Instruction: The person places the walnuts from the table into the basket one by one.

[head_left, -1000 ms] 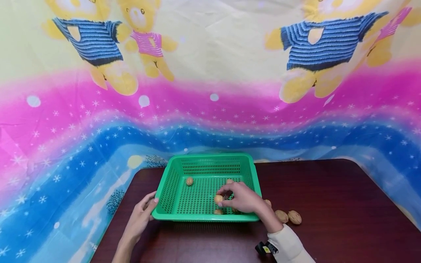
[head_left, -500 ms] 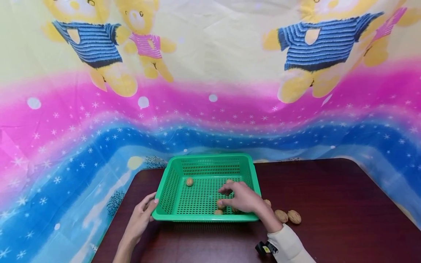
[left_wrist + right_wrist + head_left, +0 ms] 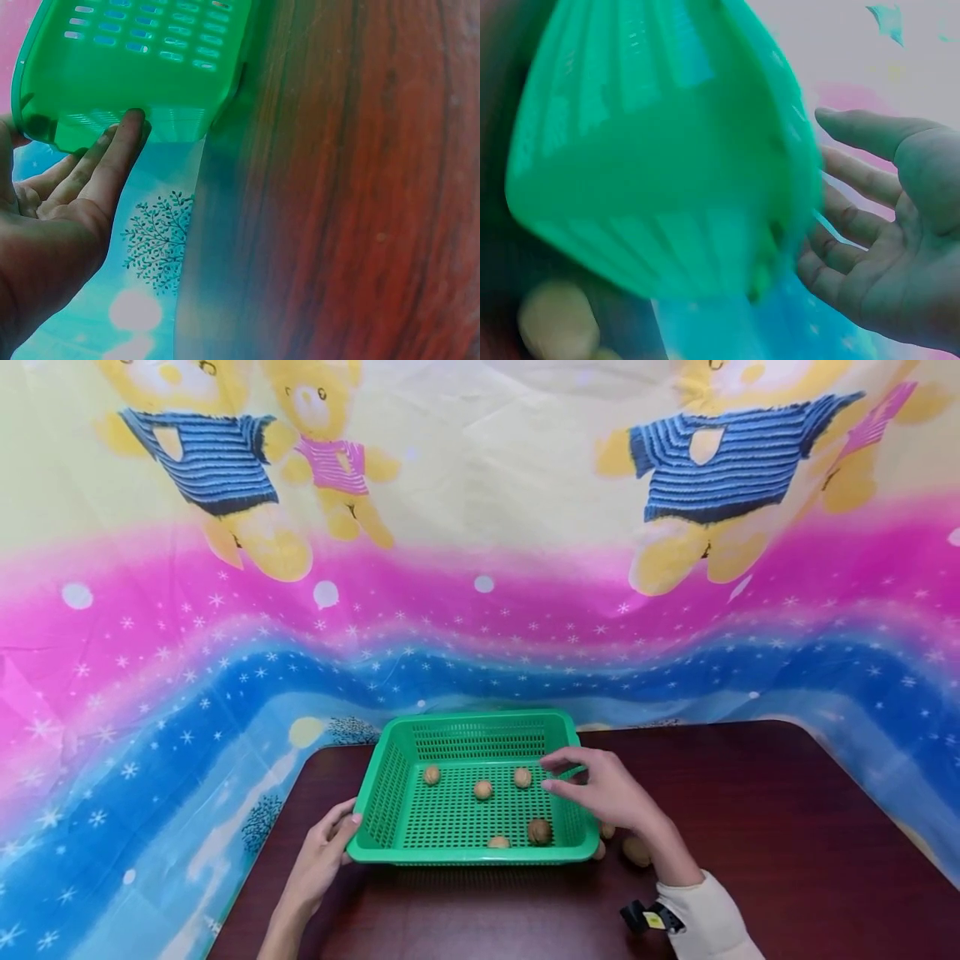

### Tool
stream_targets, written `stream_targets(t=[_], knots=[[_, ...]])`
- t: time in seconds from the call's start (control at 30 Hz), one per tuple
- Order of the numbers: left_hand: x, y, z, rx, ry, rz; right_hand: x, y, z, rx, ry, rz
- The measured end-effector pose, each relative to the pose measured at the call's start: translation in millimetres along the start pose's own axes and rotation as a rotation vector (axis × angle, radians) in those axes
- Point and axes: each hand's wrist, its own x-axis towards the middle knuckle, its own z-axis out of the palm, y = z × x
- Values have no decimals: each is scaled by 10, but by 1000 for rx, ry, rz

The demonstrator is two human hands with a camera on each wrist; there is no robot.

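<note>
A green plastic basket [image 3: 468, 857] with slotted walls sits on the table. Several walnuts lie on its floor, among them a pale walnut [image 3: 483, 790] near the middle and a darker walnut [image 3: 539, 832] at the front right. My left hand [image 3: 318, 852] holds the basket's left front corner, thumb at the rim and fingers [image 3: 116, 157] against the outer wall. Over the right rim hovers my right hand [image 3: 611, 789], fingers spread and holding nothing. The right wrist view shows its palm and fingers [image 3: 855, 214] beside the basket's outside.
Outside the basket at its right, a walnut [image 3: 636, 851] and others lie on the dark wooden table [image 3: 787, 827], partly behind the right forearm. A printed cloth [image 3: 480, 527] with teddy bears hangs behind the table.
The right hand has let go of a walnut, which now lies on the basket floor. That hand has then moved right, to the right rim. The left hand has stayed at its corner.
</note>
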Motion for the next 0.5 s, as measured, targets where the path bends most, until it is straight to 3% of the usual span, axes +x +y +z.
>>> stream_targets(t=[0.2, 0.5], knots=[[2, 19, 25, 48, 37, -22, -180, 177, -292, -44, 57, 63], [-3, 63, 4, 195, 80, -60, -471, 482, -532, -171, 79, 114]])
